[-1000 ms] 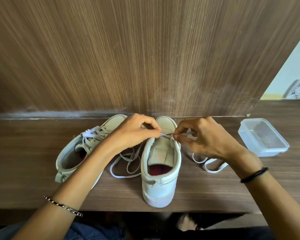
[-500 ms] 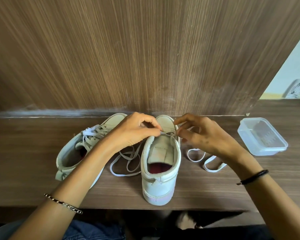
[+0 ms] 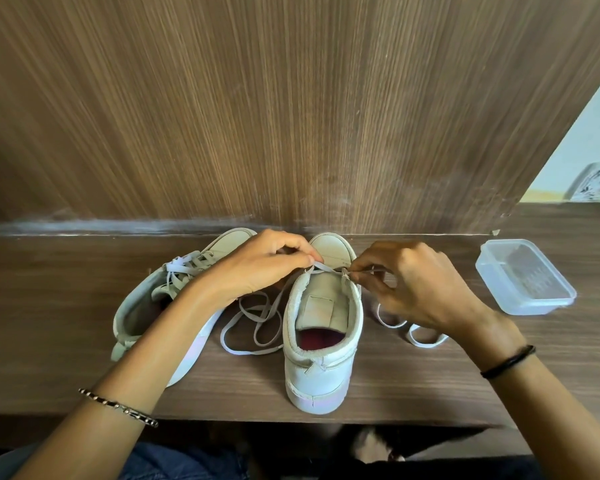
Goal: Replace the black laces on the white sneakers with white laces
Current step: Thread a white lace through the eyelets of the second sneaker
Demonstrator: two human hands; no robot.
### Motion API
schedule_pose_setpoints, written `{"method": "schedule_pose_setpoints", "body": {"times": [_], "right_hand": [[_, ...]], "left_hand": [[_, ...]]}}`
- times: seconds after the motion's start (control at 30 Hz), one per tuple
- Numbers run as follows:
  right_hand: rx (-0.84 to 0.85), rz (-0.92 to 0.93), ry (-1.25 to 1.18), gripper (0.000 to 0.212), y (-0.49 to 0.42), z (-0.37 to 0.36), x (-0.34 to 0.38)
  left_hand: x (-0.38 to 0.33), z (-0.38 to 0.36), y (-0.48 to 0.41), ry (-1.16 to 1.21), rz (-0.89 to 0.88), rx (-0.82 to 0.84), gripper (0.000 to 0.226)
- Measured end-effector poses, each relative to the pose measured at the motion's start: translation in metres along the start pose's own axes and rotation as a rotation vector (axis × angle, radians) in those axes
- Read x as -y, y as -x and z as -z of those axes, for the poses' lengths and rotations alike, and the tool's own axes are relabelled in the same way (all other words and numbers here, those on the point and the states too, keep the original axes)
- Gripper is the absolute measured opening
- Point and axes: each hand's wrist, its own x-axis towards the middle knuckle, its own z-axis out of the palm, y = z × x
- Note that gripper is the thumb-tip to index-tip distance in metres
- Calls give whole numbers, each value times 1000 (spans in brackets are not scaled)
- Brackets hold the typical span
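The upright sneaker (image 3: 321,374) stands on the counter (image 3: 49,323); over its tongue the left hand (image 3: 257,266) and right hand (image 3: 421,287) each pinch the white lace (image 3: 327,268) stretched between them. The laced sneaker (image 3: 142,306) leans left of it.

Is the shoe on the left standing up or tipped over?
Tipped over: the left sneaker lies on its side, its sole edge showing.

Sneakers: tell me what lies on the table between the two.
Loose loops of white lace lie on the table between the left sneaker and the right sneaker, seen in the head view.
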Motion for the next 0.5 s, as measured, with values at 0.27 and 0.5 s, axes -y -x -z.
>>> {"method": "schedule_pose_setpoints", "body": {"times": [0.27,0.5], "right_hand": [[310,-812,-939,28,-14,0,23],[317,-816,-927,28,-11,-1,24]], "left_hand": [[0,-1,0,2,18,-9,22],[11,5,1,-2,123,-6,19]]}}
